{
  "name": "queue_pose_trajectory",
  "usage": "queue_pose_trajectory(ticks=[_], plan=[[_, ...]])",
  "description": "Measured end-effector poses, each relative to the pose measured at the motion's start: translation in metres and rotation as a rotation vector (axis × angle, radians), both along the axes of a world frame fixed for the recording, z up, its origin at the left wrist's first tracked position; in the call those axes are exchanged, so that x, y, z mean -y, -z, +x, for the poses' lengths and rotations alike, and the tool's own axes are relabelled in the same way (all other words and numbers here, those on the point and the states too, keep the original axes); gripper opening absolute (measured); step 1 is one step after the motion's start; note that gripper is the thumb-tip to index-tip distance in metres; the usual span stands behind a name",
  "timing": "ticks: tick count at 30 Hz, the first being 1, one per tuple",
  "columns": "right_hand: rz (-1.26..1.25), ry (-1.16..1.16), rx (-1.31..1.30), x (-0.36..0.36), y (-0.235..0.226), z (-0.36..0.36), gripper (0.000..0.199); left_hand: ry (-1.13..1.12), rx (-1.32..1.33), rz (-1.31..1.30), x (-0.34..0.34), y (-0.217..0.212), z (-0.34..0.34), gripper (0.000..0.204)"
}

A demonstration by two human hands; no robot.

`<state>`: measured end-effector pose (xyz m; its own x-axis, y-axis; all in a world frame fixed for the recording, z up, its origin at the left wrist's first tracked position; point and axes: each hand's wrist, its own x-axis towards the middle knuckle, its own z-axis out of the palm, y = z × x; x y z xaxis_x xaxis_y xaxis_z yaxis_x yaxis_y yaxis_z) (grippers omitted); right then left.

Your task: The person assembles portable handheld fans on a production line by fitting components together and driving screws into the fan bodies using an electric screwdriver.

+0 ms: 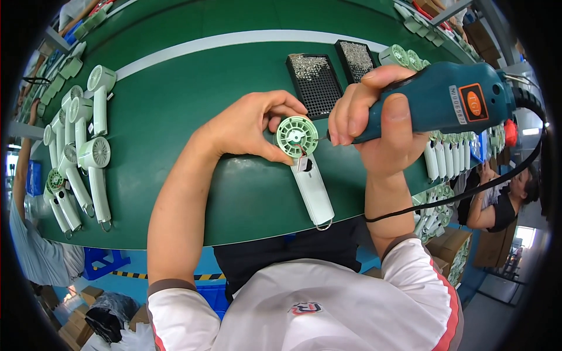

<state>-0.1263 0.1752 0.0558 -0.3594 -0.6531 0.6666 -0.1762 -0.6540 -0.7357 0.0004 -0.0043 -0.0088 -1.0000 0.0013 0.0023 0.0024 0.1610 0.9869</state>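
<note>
One bare left hand [252,126] grips a pale-green handheld fan [314,190] by its round head [297,136] above a green table [257,205]; the right hand [388,131] clasps a teal power screwdriver [439,102]. Slipping sideways, its bit [323,138] could nick the exposed wires [302,151].

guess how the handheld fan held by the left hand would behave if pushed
The handheld fan would probably move stiffly as one piece, its handle looking like hard plastic. Its thin exposed wires might snag or pull loose. The smooth, rounded handle suggests it could slide or rock if let go.
</note>
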Motion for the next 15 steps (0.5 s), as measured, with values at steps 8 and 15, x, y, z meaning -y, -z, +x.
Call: queue_pose_trajectory(ticks=[8,15], plan=[[0.153,0.055,0.016,0.005,0.015,0.011,0.019,0.016,0.03,0.017,-0.004,-0.01,0.001,0.079],[0.113,0.156,-0.018,0.01,0.025,0.015,0.027,-0.036,-0.018,-0.058,-0.004,-0.007,0.0,0.077]])
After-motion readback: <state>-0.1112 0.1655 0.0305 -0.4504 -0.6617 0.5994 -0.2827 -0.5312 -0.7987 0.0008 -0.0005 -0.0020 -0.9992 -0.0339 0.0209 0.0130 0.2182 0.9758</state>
